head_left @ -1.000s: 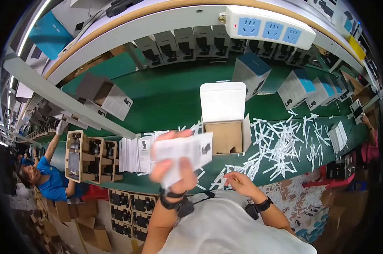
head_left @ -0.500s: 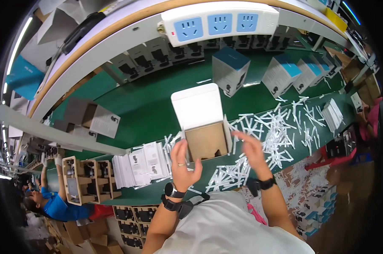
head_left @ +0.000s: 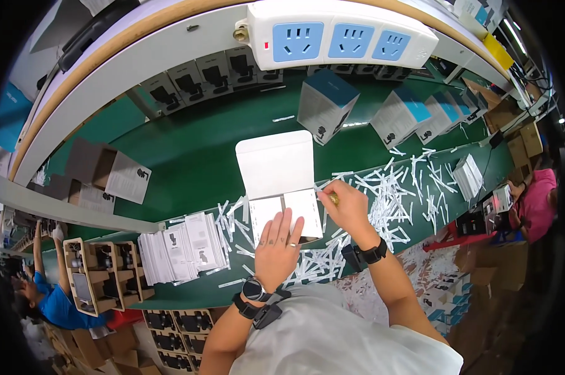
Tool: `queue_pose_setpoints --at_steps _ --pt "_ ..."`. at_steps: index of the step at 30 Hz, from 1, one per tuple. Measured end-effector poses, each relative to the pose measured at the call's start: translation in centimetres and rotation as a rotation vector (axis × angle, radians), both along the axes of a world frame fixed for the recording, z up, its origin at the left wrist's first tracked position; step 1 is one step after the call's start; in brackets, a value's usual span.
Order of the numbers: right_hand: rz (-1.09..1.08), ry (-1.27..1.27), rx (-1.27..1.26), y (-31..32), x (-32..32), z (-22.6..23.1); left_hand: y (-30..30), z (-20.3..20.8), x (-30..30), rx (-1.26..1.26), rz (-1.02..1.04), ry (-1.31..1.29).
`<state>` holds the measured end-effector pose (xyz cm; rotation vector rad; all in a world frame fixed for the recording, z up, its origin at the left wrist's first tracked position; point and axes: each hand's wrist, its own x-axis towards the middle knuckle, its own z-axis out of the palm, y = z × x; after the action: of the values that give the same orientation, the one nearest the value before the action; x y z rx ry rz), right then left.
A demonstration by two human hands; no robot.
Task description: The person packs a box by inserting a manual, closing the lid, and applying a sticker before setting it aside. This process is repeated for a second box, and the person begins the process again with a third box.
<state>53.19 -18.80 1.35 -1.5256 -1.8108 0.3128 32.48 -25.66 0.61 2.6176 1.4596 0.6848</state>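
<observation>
A small white carton (head_left: 275,164) stands on the green bench before me, its lid raised away from me. Its two side flaps (head_left: 302,206) are folded inward over the opening, with a narrow gap between them. My left hand (head_left: 276,250) lies flat on the flaps near the carton's front edge, fingers stretched out. At the carton's right edge, my right hand (head_left: 348,206) is closed, fingers curled. A small yellowish thing (head_left: 334,198) shows among those fingers, too little of it to name.
Paper strips (head_left: 382,194) litter the bench to the right. Stacked leaflets (head_left: 181,247) and cardboard trays of black parts (head_left: 104,275) lie left. Finished-looking boxes (head_left: 327,106) stand behind, under a shelf carrying a power strip (head_left: 341,39). Co-workers (head_left: 538,206) sit at both sides.
The carton's side flaps have folded inward, covering the brown interior. My left hand has moved from its left side onto the flaps; my right hand has closed at its right edge.
</observation>
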Motion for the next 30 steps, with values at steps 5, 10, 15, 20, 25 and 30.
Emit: queue_pose_setpoints --at_steps 5,10,15,20,25,30 --pt "-0.057 0.040 0.023 0.3 0.7 0.0 0.3 -0.1 0.1 0.012 -0.005 0.004" --pt "0.001 0.028 -0.048 0.2 0.3 0.1 0.2 -0.2 0.2 0.025 -0.011 -0.006" --pt "0.074 0.035 -0.102 -0.1 -0.9 -0.5 0.3 -0.3 0.4 0.036 -0.013 -0.002" --pt "0.032 0.059 0.102 0.1 -2.0 1.6 0.0 -0.5 0.0 0.033 -0.007 -0.005" --pt "-0.010 -0.081 0.035 0.5 -0.5 0.8 -0.1 -0.3 -0.1 0.023 -0.013 -0.010" --pt "-0.018 -0.035 0.002 0.2 -1.0 -0.1 0.1 -0.4 -0.2 0.030 -0.022 -0.012"
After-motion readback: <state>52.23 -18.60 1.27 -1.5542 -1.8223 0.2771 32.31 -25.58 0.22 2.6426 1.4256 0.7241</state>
